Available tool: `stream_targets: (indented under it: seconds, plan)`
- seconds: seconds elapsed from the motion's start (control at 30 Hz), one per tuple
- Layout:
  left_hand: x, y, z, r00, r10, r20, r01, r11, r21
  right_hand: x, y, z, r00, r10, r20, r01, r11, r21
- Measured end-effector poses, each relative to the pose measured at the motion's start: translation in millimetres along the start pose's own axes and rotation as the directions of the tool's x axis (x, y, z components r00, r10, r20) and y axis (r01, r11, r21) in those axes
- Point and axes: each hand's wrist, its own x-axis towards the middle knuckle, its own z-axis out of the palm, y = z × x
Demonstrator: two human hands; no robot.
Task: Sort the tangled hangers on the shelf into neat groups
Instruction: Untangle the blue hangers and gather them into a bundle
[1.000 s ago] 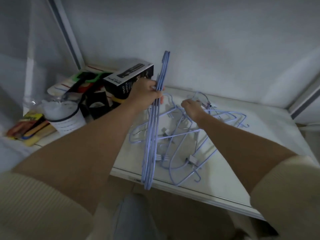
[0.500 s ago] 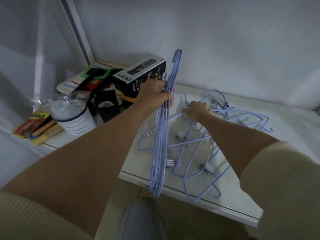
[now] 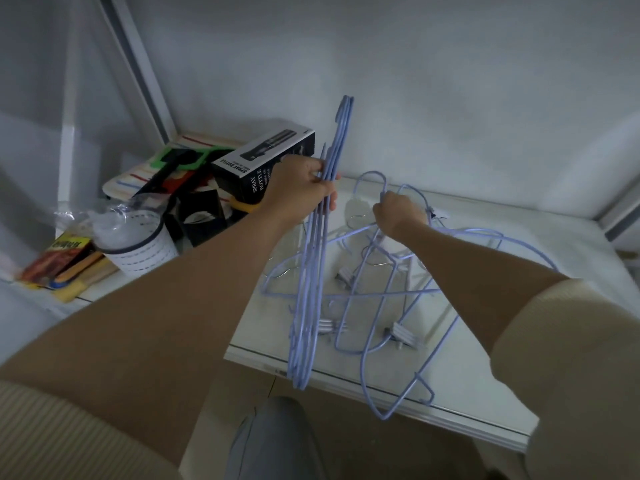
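Note:
My left hand (image 3: 299, 190) grips a bundle of several lilac wire hangers (image 3: 311, 292) held edge-on and upright, hooks at the top, lower ends hanging past the shelf's front edge. To its right a tangled heap of lilac hangers (image 3: 398, 299), some with grey clips, lies on the white shelf (image 3: 519, 386). My right hand (image 3: 396, 214) is curled round the hook end of one hanger at the back of the heap, lifting it a little off the shelf.
On the shelf's left stand a black spray-bottle box (image 3: 263, 164), a white perforated cup with plastic film (image 3: 135, 245), dark small boxes, a striped cloth with a green frame (image 3: 180, 157) and coloured packets (image 3: 59, 258). The wall is close behind.
My right hand has lifted the hook of one hanger slightly from the heap. The left hand still holds the bundle in the same place; my view has shifted a bit.

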Motion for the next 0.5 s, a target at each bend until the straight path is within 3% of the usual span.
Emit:
stream_targets:
  seconds: [0.13, 0.27, 0.4, 0.5]
  plan:
    - [-1.2, 12.0, -2.0, 0.999, 0.006, -0.034, -0.006, 1.000, 0.001, -1.1, 22.1, -46.1, 0.999, 0.039, -0.029, -0.035, 0.991, 0.129]
    - [-9.6, 26.3, 2.9, 0.998, 0.023, -0.050, -0.024, 0.999, -0.034, -11.4, 55.0, -87.9, 0.973, 0.192, -0.124, -0.152, 0.948, 0.280]
    - [-14.8, 39.5, 19.6, 0.997, -0.006, -0.073, 0.001, 0.997, -0.071, -24.9, 78.5, -113.2, 0.896, 0.369, -0.246, -0.214, 0.845, 0.489]
    - [-15.7, 45.6, 31.7, 0.996, -0.032, -0.082, 0.028, 0.999, -0.045, -37.4, 78.4, -120.0, 0.878, 0.407, -0.252, -0.185, 0.774, 0.606]
